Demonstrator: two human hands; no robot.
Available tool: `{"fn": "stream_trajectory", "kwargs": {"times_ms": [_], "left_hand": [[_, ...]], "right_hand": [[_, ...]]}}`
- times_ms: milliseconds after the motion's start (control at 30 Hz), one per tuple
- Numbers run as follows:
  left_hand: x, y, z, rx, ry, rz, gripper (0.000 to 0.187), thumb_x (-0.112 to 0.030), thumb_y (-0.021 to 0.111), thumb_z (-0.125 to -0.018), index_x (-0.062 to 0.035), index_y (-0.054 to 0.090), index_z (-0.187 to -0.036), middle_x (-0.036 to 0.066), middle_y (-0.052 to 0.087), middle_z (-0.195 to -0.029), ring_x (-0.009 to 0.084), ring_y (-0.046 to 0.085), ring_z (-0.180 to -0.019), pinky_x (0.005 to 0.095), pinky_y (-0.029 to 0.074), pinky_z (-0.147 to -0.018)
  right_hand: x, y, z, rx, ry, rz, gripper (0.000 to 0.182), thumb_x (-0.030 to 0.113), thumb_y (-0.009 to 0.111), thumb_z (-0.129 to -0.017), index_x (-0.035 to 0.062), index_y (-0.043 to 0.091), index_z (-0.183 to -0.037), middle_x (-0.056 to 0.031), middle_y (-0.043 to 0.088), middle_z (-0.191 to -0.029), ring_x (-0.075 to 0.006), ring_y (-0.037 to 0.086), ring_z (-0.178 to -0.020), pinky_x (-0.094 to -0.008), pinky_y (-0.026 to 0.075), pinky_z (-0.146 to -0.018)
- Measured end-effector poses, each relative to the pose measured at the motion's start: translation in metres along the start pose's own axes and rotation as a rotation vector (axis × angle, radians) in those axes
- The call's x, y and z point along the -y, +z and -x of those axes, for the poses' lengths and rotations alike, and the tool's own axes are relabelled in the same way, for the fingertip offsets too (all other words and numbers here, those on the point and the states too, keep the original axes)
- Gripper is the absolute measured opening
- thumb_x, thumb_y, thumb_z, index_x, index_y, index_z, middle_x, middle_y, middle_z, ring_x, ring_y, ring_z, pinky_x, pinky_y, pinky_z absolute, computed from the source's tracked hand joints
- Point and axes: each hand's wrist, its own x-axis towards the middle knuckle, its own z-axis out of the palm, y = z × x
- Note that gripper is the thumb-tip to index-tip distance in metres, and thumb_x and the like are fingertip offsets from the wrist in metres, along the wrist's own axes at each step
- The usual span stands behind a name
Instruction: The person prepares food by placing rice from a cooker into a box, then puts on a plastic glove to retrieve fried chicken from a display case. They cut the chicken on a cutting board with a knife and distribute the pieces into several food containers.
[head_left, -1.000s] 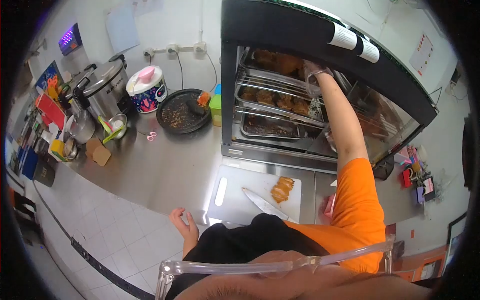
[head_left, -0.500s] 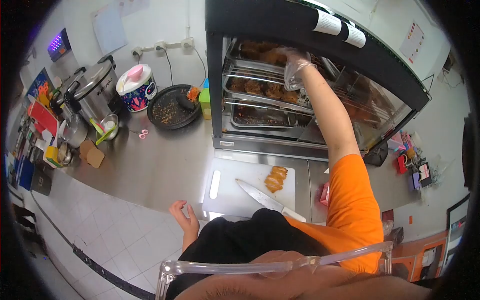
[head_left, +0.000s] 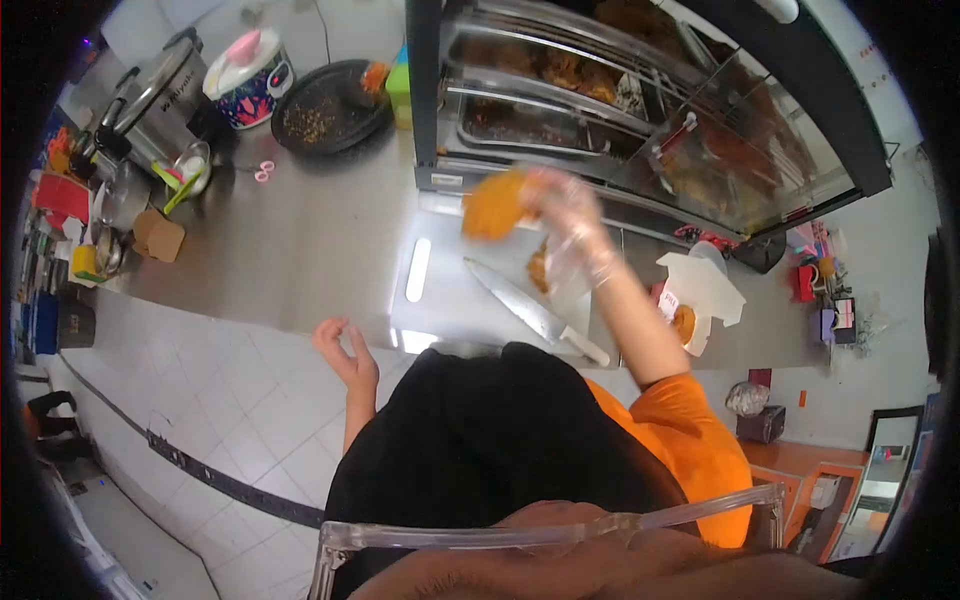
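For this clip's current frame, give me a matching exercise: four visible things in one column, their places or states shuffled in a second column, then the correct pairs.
Things:
1. Orange fried chicken piece
2. Long steel kitchen knife
3. Small pink scissors
4. Bare left hand

Places or states:
A. Lying on the white plastic cutting board
B. Held in the clear-gloved right hand
C. Empty, fingers curled, off the edge of the steel counter
D. Lying on the counter near the round black tray

Pairs: 1-B, 2-A, 3-D, 4-C
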Motion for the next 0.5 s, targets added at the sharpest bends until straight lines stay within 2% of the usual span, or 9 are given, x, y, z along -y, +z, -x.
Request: {"fn": "stream_trajectory", "kwargs": {"times_ms": [67,133,233,333,400,467,500], "left_hand": [[-0.001,0.002,0.0,0.019,-0.011,-0.003,0.017,-0.002,0.055,-0.081,-0.0031,0.053,-0.098,0.014,0.052,-0.101,0.0279,0.045,-0.097,0.0358,0.037,-0.08],[-0.001,0.004,0.0,0.05,-0.018,-0.005,0.018,-0.002,0.055,-0.081,-0.0036,0.054,-0.099,0.014,0.052,-0.101,0.0277,0.045,-0.097,0.0358,0.037,-0.08],[-0.003,0.01,0.0,0.113,-0.015,-0.006,0.019,-0.002,0.056,-0.082,-0.004,0.054,-0.1,0.014,0.052,-0.102,0.0275,0.045,-0.097,0.036,0.037,-0.081],[-0.005,0.015,0.002,0.172,0.001,-0.004,0.018,-0.003,0.056,-0.082,-0.004,0.054,-0.1,0.013,0.052,-0.102,0.0273,0.045,-0.097,0.036,0.036,-0.082],[-0.007,0.02,0.002,0.205,0.0,0.006,0.017,-0.004,0.056,-0.083,-0.0039,0.053,-0.099,0.013,0.052,-0.102,0.0272,0.045,-0.097,0.0361,0.035,-0.083],[-0.006,0.026,0.004,0.238,0.01,0.012,0.017,-0.005,0.056,-0.083,-0.0038,0.053,-0.099,0.013,0.053,-0.102,0.0272,0.045,-0.097,0.0362,0.035,-0.083],[-0.005,0.028,0.004,0.252,0.016,0.014,0.016,-0.005,0.056,-0.083,-0.0038,0.053,-0.099,0.013,0.053,-0.102,0.0272,0.045,-0.097,0.0362,0.035,-0.084]], "right_hand": [[-0.088,0.008,0.021,0.089,0.154,0.052,0.04,0.022,0.075,-0.077,0.0059,0.061,-0.111,-0.0072,0.065,-0.1,-0.0158,0.062,-0.086,-0.0294,0.052,-0.077],[-0.133,0.019,0.044,0.14,0.339,0.158,0.038,0.022,0.071,-0.08,0.0048,0.061,-0.112,-0.01,0.064,-0.104,-0.0171,0.061,-0.092,-0.0306,0.051,-0.079],[-0.196,0.013,0.06,0.098,0.043,0.386,0.038,0.02,0.07,-0.079,0.0046,0.061,-0.113,-0.0131,0.064,-0.102,-0.0226,0.06,-0.095,-0.0339,0.05,-0.083],[-0.168,-0.013,0.089,0.122,-0.206,0.756,0.035,0.013,0.066,-0.082,0.0026,0.059,-0.115,-0.0138,0.062,-0.105,-0.0261,0.063,-0.087,-0.0343,0.05,-0.081],[-0.133,-0.031,0.116,0.05,-0.066,1.2,0.035,0.015,0.063,-0.079,0.0048,0.06,-0.113,-0.02,0.058,-0.109,-0.0338,0.06,-0.094,-0.04,0.047,-0.087],[-0.157,-0.063,0.131,0.152,0.179,1.381,0.035,0.018,0.063,-0.078,0.0048,0.06,-0.11,-0.0206,0.056,-0.111,-0.0343,0.057,-0.099,-0.0436,0.045,-0.088],[-0.173,-0.075,0.14,0.11,0.15,1.346,0.036,0.017,0.063,-0.076,0.0045,0.06,-0.109,-0.0204,0.057,-0.109,-0.0343,0.057,-0.099,-0.0436,0.045,-0.088]]}}
